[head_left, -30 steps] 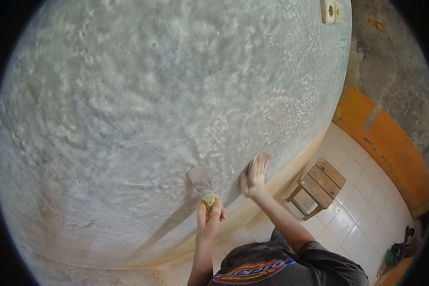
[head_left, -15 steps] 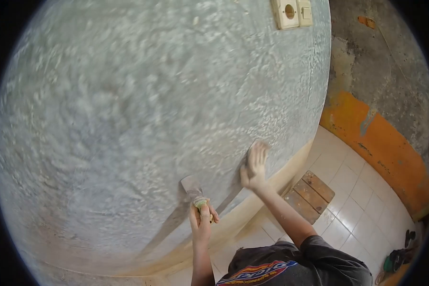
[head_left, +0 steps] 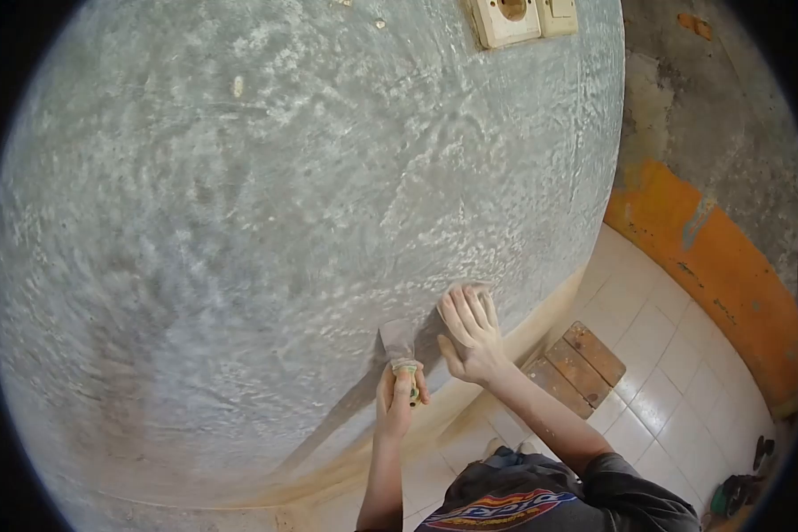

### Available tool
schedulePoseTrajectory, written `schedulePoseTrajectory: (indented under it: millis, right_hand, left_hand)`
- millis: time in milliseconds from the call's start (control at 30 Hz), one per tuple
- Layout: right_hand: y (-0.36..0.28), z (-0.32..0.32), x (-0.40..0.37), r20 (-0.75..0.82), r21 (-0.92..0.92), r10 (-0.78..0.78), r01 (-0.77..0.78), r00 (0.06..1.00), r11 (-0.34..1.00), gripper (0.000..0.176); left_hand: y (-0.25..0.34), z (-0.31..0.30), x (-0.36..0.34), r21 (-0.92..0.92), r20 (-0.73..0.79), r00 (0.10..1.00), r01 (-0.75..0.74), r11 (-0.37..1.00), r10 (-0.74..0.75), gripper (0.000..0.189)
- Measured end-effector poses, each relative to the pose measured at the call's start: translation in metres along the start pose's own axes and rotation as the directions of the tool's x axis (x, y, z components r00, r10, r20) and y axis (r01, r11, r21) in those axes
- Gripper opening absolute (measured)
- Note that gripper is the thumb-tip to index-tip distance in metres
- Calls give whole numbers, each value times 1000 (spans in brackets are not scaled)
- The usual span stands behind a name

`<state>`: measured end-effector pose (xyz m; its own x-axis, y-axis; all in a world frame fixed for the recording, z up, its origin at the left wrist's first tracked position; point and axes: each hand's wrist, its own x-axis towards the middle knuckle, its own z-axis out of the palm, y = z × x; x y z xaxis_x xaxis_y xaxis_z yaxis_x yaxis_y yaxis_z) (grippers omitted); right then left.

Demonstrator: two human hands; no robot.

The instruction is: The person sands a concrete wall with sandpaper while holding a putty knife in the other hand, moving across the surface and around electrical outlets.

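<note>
1. Shifted since the earlier frame: scraper (head_left: pixel 399 340), carried rightward in my left hand (head_left: pixel 398 401) and now nearer my right hand (head_left: pixel 477 346), which sits a little lower on the wall (head_left: pixel 239 204).
2. Scraper, one. Location: in my left grip, blade pointing up and away from my knuckles, before the wall. Whether its edge touches, I cannot tell.
3. Handling, as I judge it: light, not fragile; blade thin and stiff, perhaps with slight spring; greenish handle (head_left: pixel 406 365) possibly slick with dust. Best hold: on the handle, close behind the blade, thumb along it, fingers clear of the edge.
4. Left grip: thumb and curled fingers closed about the handle; wrist nearly straight, forearm rising from below.
5. Right hand: just right of the left grip and slightly higher, back toward me, fingers laid long over a pale-edged piece (head_left: pixel 470 285) at the wall, thumb set apart on the left. Piece mostly hidden; whether I pinch it or merely press it, I cannot tell. Forearm slants in from lower right.
6. Wooden stool (head_left: pixel 583 365), one: right of both grips, on floor tiles (head_left: pixel 661 390).
7. Socket plate (head_left: pixel 507 27), one: on the wall, well above my right fingertips.
</note>
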<state>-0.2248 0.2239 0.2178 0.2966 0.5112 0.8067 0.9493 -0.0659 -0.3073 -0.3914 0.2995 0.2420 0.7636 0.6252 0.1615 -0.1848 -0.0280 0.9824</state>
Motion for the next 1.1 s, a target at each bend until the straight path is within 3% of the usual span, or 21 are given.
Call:
schedulePoseTrajectory:
  millis: [133, 500, 700, 1100]
  right_hand:
    - [-17, -26, 52, -52, -30, -5, 3, 999, 1000, 62]
    - [-43, -19, 35, 1, 14, 175, -175, 985, 984, 63]
    - [-47, -31, 60, -53, 5, 185, -185, 981, 983, 64]
    - [-46, -22, 43, 2, -61, 215, -214, 977, 975, 65]
  left_hand:
    - [1, -2, 9, 40, -7, 998, -60, 997, 60, 38]
    - [4, -11, 7, 71, 11, 999, -35, 997, 34, 42]
    - [11, -9, 9, 68, 37, 999, -39, 997, 36, 43]
    - [8, -8, 6, 70, -20, 1000, -4, 998, 6, 50]
